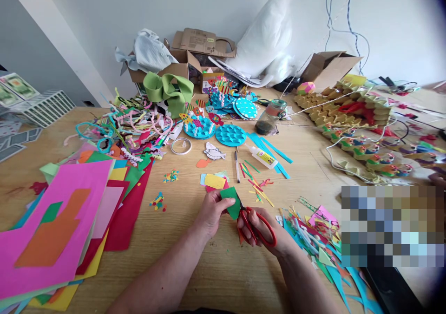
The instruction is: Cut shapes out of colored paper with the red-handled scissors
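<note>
Two hands work at the near edge of the counter [306,165] as I view it from the head camera. My left hand [211,212] has its grip pinched on a green paper piece [230,200], thumb on top, holding it just above the surface. My right hand [265,232] has its grip clenched through the loops of the red-handled scissors [256,225], whose blades meet the lower edge of the green piece. Left of the hands lies a stack of coloured paper sheets [69,212], a pink one uppermost. Right of them sits a heap of paper offcuts [313,239]. Beyond the hands lie a yellow paper scrap [214,181], a pen [237,166] and a glue bottle [262,156]. Farther back stand teal paper discs [230,135], a glass jar [270,117] and cardboard boxes [181,63] at the wall.
</note>
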`<state>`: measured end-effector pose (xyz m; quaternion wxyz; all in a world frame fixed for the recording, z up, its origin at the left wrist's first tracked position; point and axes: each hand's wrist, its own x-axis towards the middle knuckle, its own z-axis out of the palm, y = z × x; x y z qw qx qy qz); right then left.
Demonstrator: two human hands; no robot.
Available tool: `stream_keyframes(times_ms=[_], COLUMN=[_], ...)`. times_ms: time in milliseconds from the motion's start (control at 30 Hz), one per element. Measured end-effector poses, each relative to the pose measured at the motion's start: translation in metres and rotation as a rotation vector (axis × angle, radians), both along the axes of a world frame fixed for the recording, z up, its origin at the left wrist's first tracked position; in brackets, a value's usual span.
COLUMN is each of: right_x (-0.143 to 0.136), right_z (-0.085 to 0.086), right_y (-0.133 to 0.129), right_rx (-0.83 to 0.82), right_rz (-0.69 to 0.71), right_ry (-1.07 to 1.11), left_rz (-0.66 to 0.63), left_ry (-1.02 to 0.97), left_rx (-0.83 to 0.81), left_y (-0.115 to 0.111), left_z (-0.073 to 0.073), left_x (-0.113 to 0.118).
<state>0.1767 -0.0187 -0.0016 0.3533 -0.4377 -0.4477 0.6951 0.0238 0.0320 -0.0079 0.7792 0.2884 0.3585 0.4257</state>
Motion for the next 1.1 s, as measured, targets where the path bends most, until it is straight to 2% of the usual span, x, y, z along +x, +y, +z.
stream_keyframes(times_ms=[333, 767, 1100], right_x=[-0.0013, -0.0036, -0.0036], right_z=[0.0015, 0.0033, 0.0011], right_y=[0.0014, 0.0031, 0.0028], right_rx=[-0.008, -0.009, 0.002], right_rz=[0.000, -0.008, -0.016], right_ry=[-0.039, -0.047, -0.050], left_rz=[-0.009, 0.070, 0.033], left_ry=[-0.026, 0.044, 0.035], left_rx=[-0.038, 0.009, 0.020], left_y=[0.0000, -0.0019, -0.0030], left_z=[0.0017, -0.0014, -0.0026], left_x=[0.0012, 0.0058, 0.0055])
